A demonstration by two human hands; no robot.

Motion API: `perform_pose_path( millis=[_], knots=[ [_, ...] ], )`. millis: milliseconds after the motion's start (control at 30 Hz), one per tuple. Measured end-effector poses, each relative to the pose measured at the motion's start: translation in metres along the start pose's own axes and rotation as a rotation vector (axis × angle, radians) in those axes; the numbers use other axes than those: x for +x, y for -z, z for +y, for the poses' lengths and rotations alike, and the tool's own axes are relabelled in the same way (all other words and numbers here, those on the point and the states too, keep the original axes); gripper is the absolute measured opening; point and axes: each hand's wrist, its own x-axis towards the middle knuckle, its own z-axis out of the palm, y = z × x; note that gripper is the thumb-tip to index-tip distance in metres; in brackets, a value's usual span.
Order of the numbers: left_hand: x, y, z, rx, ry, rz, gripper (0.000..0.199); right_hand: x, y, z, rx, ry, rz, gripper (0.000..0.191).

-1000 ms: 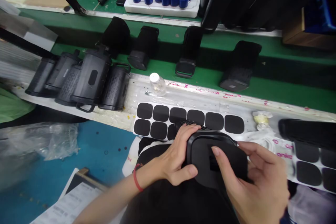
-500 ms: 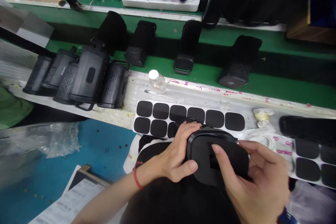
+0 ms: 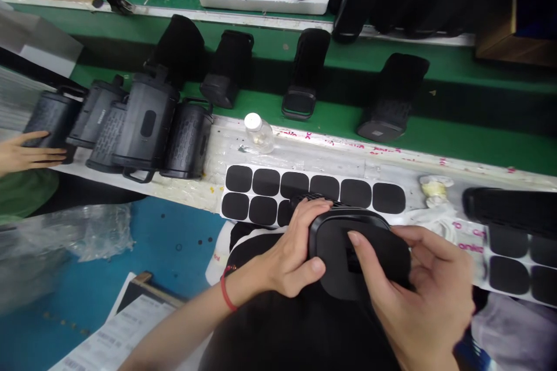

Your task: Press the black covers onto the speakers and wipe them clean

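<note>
My left hand (image 3: 296, 252) is wrapped round the left side of a black portable speaker (image 3: 324, 221), its end turned up towards me. A thin black rounded-square adhesive pad (image 3: 333, 269) lies over that end. My right hand (image 3: 418, 295) grips the pad's right part, thumb on its face and fingers behind the edge. A small dark rectangle shows beside the thumb. Whether the pad is stuck down cannot be seen. Behind the speaker, a white sheet (image 3: 251, 196) of similar black pads lies on the bench, partly covered by the speaker and my left hand.
A lidded clear jar (image 3: 260, 134) stands beyond the sheet. Several speakers (image 3: 145, 122) stand at left, where a co-worker's hand (image 3: 30, 153) touches one. More speakers (image 3: 389, 98) lie on the green belt (image 3: 270, 84). Another pad sheet (image 3: 487, 285) is at right.
A co-worker's hand has come in at the left and touches the leftmost speaker, which has shifted. My hands keep nearly the same hold; the view has moved slightly.
</note>
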Motion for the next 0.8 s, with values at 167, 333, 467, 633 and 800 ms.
perform_pose_path(
  millis=[167,333,467,633,800],
  knots=[
    [0.0,0.001,-0.001,-0.025,0.022,-0.002,0.071,0.001,-0.003,-0.009,-0.07,0.075,0.059,0.052],
    [0.0,0.0,-0.005,0.001,-0.029,-0.009,0.101,0.004,-0.003,-0.015,-0.046,0.102,0.039,0.051],
    [-0.002,-0.001,-0.008,0.019,-0.01,-0.012,0.105,0.007,0.0,-0.014,-0.045,0.101,0.004,0.048],
    [-0.003,-0.002,-0.014,0.032,-0.071,0.023,0.127,0.009,0.002,-0.011,0.064,-0.02,-0.138,0.053],
    [-0.001,-0.004,-0.008,0.096,-0.064,0.068,0.135,0.016,0.017,-0.009,0.223,0.11,-0.037,0.036]
  ],
)
